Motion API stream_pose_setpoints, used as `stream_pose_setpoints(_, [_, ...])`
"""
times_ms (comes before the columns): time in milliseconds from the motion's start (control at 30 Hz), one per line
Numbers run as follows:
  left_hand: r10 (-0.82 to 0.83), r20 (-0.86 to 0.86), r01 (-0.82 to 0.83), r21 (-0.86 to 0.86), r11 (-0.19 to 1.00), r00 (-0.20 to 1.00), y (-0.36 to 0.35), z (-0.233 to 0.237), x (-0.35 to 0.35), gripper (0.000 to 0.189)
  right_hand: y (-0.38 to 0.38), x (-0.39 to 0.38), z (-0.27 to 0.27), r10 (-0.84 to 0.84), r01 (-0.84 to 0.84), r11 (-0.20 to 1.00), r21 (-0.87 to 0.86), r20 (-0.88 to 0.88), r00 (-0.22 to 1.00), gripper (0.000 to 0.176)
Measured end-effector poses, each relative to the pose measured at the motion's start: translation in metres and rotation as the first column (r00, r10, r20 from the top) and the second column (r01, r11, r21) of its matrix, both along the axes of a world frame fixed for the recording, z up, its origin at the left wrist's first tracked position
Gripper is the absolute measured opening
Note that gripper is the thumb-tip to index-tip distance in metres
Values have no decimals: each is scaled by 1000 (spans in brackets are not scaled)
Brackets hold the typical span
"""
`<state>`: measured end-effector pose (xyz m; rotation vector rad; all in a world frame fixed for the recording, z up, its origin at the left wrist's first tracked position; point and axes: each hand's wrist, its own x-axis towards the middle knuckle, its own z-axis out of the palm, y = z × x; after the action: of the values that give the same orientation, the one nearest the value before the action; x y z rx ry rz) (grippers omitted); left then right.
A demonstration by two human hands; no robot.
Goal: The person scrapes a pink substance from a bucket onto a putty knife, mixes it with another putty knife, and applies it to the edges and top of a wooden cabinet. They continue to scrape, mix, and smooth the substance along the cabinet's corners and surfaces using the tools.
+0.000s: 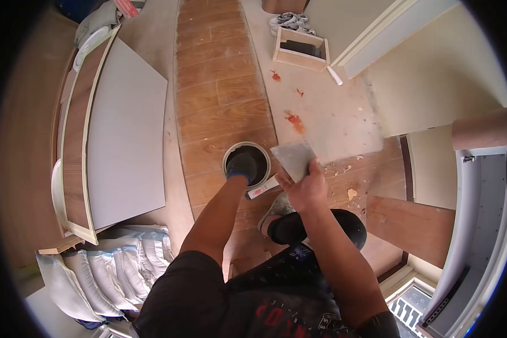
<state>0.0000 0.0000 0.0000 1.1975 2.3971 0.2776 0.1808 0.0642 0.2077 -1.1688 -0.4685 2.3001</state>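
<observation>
My left hand (243,164), in a dark glove with a blue cuff, reaches down into a round bucket (267,156) with a pale rim. The bucket's inside is dark, and the fingers blend into it. My right hand (308,192) is closed around a wide, flat metal scraper (294,159), its grey blade pointing up and left towards the bucket. A narrow white item with red print (262,188) lies between the bucket and my right fingertips. My shoe (277,209) rests on the floor just below it.
Wood-look planks (217,62) run between pale floor strips with orange smears (294,121). A large grey panel (127,129) leans at left, above stacked white bags (112,276). A wooden box (301,58) and shoes (290,22) sit far right; a brown board (411,228) lies at right.
</observation>
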Motion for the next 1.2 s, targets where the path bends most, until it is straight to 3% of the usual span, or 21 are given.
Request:
stream_pose_setpoints(67, [-54,-95,68,142,988,994,-2,-38,-9,33,4,-23,-25,9,-18,995,-102,-88,996,53])
stream_pose_setpoints(167, [-77,45,80,-72,994,996,-3,2,5,33,9,-22,-28,77,-67,985,-157,56,995,52])
stream_pose_setpoints(300, [-86,109,102,-155,983,990,9,18,2,33,18,-26,-51,172,-104,967,-231,297,939,57])
stream_pose_setpoints(467, [-106,147,134,-196,972,983,11,25,2,32,20,-18,-88,282,-217,927,-306,187,941,58])
stream_pose_setpoints(700, [-119,179,159,-226,961,977,7,42,-3,32,18,-21,-88,367,-332,905,-267,91,926,57])
stream_pose_setpoints(800, [-121,191,165,-232,959,974,9,58,-6,31,17,-22,-92,389,-345,904,-252,153,908,60])
stream_pose_setpoints(900, [-112,200,156,-221,963,973,10,79,-5,31,21,-23,-95,345,-258,930,-261,386,855,61])
stream_pose_setpoints(1000, [-127,158,146,-115,983,979,1,91,-3,31,27,-20,-87,148,-199,979,36,539,829,56])
stream_pose_setpoints(1100, [-155,62,147,115,982,986,-24,90,-5,27,40,-8,-104,-9,-199,950,240,660,752,47])
stream_pose_setpoints(1200, [-15,44,7,186,983,999,-52,152,-3,23,34,-10,-61,-82,-123,954,275,630,773,46])
